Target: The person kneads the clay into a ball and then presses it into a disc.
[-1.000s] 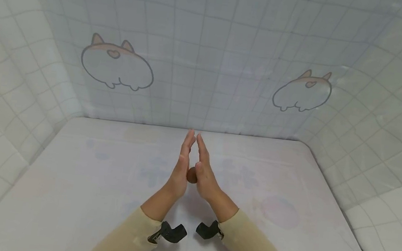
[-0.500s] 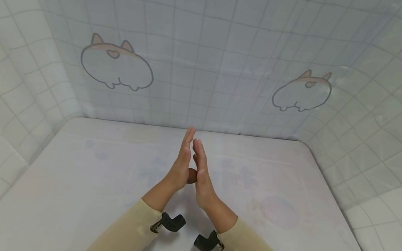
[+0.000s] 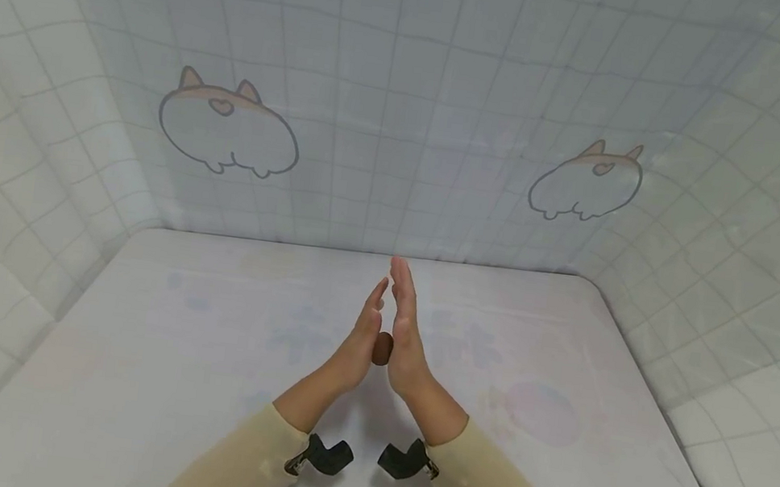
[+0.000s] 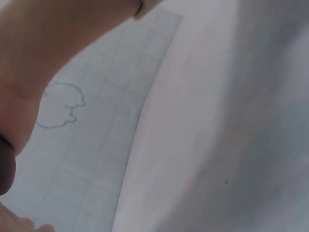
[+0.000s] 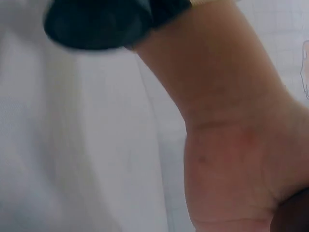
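A small brown ball point(image 3: 383, 349), smooth and slightly longer than wide, sits between the two palms in the head view. My left hand point(image 3: 357, 349) presses it from the left with straight fingers. From the other side my right hand point(image 3: 407, 351) presses against it, also flat, its fingertips reaching farther forward than the left ones. The fingers lean toward each other above the ball. In the left wrist view part of the brown ball point(image 4: 6, 169) shows at the left edge, beside a palm. The right wrist view has the brown ball point(image 5: 294, 215) in its lower right corner.
A pale patterned cloth covers the table point(image 3: 161, 378) under the hands. White grid-patterned curtains point(image 3: 406, 115) with cartoon animal drawings stand behind and at both sides. Black wrist cameras point(image 3: 329, 457) stick out from the beige sleeves point(image 3: 499, 484).
The palms have slid against each other: the left hand went forward, then back toward the body, while the right did the reverse. The brown ball shifted slightly right and looks a little longer.
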The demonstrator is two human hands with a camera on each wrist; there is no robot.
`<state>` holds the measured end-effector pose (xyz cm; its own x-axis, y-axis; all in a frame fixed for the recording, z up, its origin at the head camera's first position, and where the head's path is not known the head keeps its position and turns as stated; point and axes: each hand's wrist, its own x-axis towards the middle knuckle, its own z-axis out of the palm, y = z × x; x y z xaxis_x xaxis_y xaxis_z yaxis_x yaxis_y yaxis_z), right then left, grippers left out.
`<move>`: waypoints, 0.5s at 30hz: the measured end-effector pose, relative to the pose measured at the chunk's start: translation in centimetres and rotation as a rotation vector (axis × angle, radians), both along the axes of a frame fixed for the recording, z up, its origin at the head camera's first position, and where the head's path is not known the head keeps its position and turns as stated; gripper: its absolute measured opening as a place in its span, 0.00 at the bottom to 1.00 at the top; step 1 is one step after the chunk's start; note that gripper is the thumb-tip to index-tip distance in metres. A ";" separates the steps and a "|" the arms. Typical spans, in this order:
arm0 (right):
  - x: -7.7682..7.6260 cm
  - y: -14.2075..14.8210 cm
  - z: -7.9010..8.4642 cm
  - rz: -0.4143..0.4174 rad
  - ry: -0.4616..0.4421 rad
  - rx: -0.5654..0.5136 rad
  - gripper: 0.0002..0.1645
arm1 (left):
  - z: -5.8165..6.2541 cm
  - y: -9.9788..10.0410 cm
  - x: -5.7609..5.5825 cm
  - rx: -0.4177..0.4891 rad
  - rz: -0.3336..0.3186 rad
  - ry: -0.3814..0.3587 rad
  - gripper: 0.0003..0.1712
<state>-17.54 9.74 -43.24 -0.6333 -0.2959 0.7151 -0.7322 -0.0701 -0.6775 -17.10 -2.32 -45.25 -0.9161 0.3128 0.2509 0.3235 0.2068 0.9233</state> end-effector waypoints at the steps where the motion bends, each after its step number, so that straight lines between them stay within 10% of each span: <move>1: -0.1 0.0 0.1 -0.008 0.005 0.009 0.54 | -0.1 0.0 0.2 0.008 -0.003 -0.012 0.50; 15: -2.4 -0.1 -0.5 -0.093 -0.051 0.139 0.56 | 0.4 -0.5 2.2 0.237 -0.154 0.015 0.51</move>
